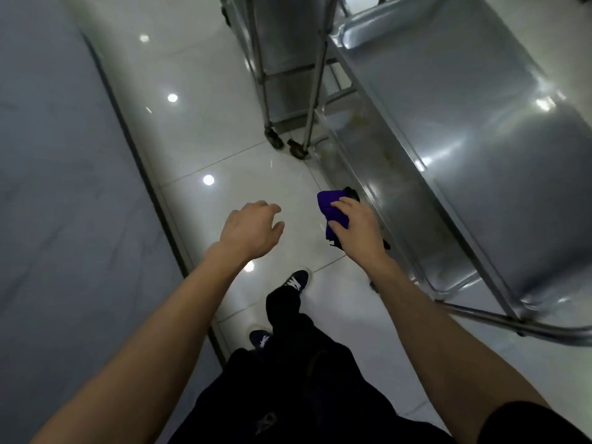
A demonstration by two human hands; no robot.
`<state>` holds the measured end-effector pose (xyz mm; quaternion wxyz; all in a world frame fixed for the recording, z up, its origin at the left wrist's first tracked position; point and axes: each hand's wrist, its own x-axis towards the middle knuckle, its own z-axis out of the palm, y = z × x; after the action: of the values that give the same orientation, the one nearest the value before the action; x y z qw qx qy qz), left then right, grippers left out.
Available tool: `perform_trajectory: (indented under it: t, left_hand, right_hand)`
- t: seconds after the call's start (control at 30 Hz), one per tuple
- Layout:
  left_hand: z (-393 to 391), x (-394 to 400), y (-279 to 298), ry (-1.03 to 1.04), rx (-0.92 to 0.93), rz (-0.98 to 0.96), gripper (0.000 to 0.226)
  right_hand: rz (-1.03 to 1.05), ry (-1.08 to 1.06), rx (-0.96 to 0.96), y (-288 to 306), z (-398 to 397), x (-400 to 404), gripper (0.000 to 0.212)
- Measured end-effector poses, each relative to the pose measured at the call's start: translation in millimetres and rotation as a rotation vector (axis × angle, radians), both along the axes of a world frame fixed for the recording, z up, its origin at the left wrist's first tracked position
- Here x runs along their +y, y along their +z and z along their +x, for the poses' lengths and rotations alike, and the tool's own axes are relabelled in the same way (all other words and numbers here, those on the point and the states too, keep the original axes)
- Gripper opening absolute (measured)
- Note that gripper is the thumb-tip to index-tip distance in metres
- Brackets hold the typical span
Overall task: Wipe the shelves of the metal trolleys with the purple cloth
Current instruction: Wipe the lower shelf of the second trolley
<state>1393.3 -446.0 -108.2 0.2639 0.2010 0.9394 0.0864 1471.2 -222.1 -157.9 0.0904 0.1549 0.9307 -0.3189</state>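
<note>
My right hand (355, 224) grips the folded purple cloth (330, 208) in mid-air, just left of the near metal trolley's lower shelf (400, 200). That trolley's top shelf (480, 129) fills the right side, shiny and curved by the lens. My left hand (253, 229) hovers over the floor with relaxed, slightly curled fingers and holds nothing. A second metal trolley (288, 59) stands farther back at the top centre, its castors (275, 139) on the tiles.
A glossy white tiled floor (198, 129) runs between the trolleys and a grey wall (57, 187) on the left. My legs in dark trousers and dark shoes (296, 282) stand below the hands.
</note>
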Motion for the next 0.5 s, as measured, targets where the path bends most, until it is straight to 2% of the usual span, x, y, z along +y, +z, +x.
perform_trajectory:
  t: [0.5]
  left_hand:
    - [-110, 97, -30, -0.406, -0.065, 0.011, 0.046]
  right_hand:
    - [-0.071, -0.453, -0.070, -22, -12, 36, 0.045]
